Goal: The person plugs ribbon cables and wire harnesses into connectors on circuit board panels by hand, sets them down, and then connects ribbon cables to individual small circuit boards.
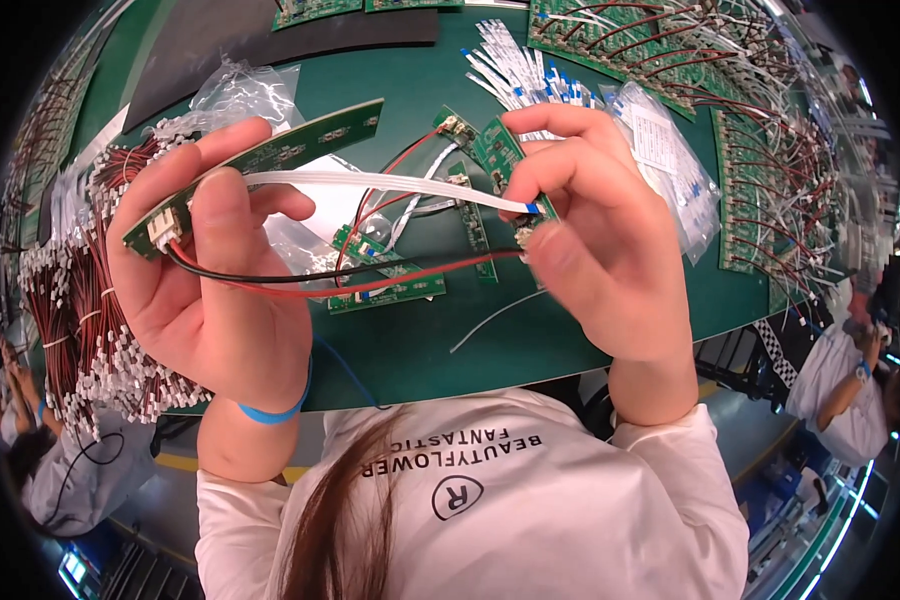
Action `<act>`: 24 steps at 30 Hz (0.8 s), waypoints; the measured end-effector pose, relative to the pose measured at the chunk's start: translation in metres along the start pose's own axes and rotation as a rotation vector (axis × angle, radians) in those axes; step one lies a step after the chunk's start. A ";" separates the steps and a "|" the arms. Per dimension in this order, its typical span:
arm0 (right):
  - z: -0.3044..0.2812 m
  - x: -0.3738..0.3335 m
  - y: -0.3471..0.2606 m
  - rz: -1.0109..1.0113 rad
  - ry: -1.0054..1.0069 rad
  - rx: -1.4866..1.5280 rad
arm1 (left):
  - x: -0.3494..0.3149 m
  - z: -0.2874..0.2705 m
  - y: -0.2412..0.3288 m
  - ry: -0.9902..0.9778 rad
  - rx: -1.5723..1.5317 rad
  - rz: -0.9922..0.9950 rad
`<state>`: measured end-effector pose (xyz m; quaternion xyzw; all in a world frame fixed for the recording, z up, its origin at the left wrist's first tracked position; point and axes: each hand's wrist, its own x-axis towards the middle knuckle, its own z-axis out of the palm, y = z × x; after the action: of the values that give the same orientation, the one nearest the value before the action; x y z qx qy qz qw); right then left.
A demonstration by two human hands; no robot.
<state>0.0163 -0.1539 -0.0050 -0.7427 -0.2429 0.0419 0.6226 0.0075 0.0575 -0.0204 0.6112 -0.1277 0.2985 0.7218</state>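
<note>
My left hand (232, 310) is closed around a long green circuit board (332, 130), thumb in front and fingers behind. A smaller green circuit board (494, 148) is gripped in my right hand (615, 245), between thumb and fingers. Between the boards runs a white flat ribbon cable (400, 183); its blue-tipped end lies at the right board, while my left thumb hides the other end. Below it, a red-and-black wire pair (370, 280) leaves a white connector (165, 230) on the left board and reaches my right fingertips. Whether the ribbon is seated cannot be made out.
Wired boards (388, 287) lie on the green table (420, 345) beneath my hands. Bundled red-and-black wires (85, 300) pile up at left. Loose ribbon cables (515, 65), a plastic bag (670, 165) and rows of wired boards (750, 200) occupy the far and right sides. Other people sit nearby.
</note>
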 end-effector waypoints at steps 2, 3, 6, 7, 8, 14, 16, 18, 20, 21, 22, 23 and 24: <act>0.000 0.002 0.002 -0.061 -0.021 -0.112 | -0.002 -0.002 0.001 -0.009 0.012 -0.006; 0.002 0.002 0.004 -0.061 -0.022 -0.111 | -0.003 -0.003 0.001 -0.018 0.023 -0.012; 0.008 0.001 0.011 -0.069 0.055 -0.044 | -0.004 -0.003 0.001 -0.025 0.067 -0.059; 0.011 0.001 0.012 -0.037 0.083 -0.011 | -0.004 -0.001 0.000 -0.024 0.067 -0.058; 0.013 0.001 0.013 -0.005 0.111 0.022 | -0.004 0.004 0.000 0.019 -0.009 -0.111; 0.025 0.000 0.021 0.106 0.271 0.155 | -0.005 0.005 -0.001 -0.016 -0.172 -0.336; 0.026 0.001 0.022 0.082 0.261 0.147 | -0.006 0.003 -0.005 -0.017 -0.184 -0.322; 0.028 0.002 0.023 0.058 0.249 0.141 | -0.006 0.003 -0.006 -0.016 -0.194 -0.308; 0.030 0.002 0.023 0.086 0.257 0.213 | -0.007 0.004 -0.007 -0.040 -0.199 -0.330; 0.031 0.002 0.026 0.087 0.259 0.211 | -0.007 0.005 -0.006 -0.041 -0.202 -0.331; 0.032 0.002 0.029 0.055 0.265 0.245 | -0.008 0.006 -0.002 -0.062 -0.256 -0.382; 0.033 0.002 0.030 0.024 0.270 0.279 | -0.008 0.006 0.001 -0.083 -0.311 -0.433; 0.034 0.003 0.029 0.023 0.270 0.279 | -0.008 0.007 0.003 -0.083 -0.311 -0.432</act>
<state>0.0152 -0.1246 -0.0393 -0.6509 -0.1403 -0.0177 0.7459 0.0007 0.0484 -0.0210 0.5178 -0.0682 0.0889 0.8482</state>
